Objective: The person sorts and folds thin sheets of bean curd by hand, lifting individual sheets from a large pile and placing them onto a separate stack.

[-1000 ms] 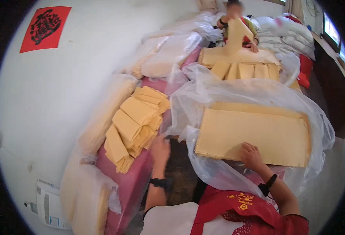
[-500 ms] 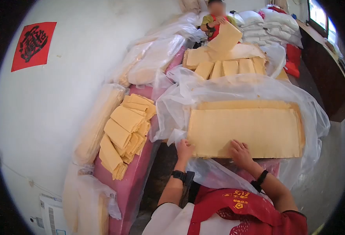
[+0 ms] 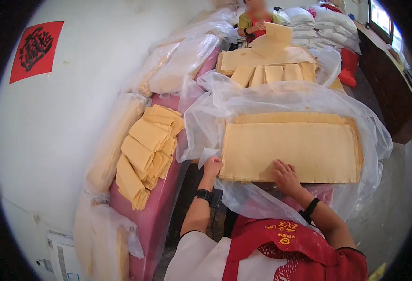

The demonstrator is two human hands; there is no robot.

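The sheets [image 3: 290, 152] look matt, the plastic film [image 3: 374, 133] glossy and crinkled.

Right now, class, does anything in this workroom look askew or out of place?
Perhaps the folded sheets on the pink surface: they lie in an uneven, overlapping heap, unlike the flat sheet stack under the right hand.

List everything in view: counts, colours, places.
Sheet stack: one, yellow, centre right
Plastic film: uncounted, translucent, around stack
Folded sheets: one pile, yellow, on pink covering
Wrapped bundles: several, yellowish, along wall
Co-worker: one, red-clad, far end
Far stack: one, yellow, before co-worker
Folded strips: about five, yellow, at far stack
Sacks: several, white, far right
Unclear item: one, red, near sacks
Poster: one, red, on wall
Counter: one, dark brown, right
Window: one, bright, top right
Appliance: one, white, lower left
Apron: one, red, bottom
Left hand: one, at stack's left corner
Right hand: one, on stack
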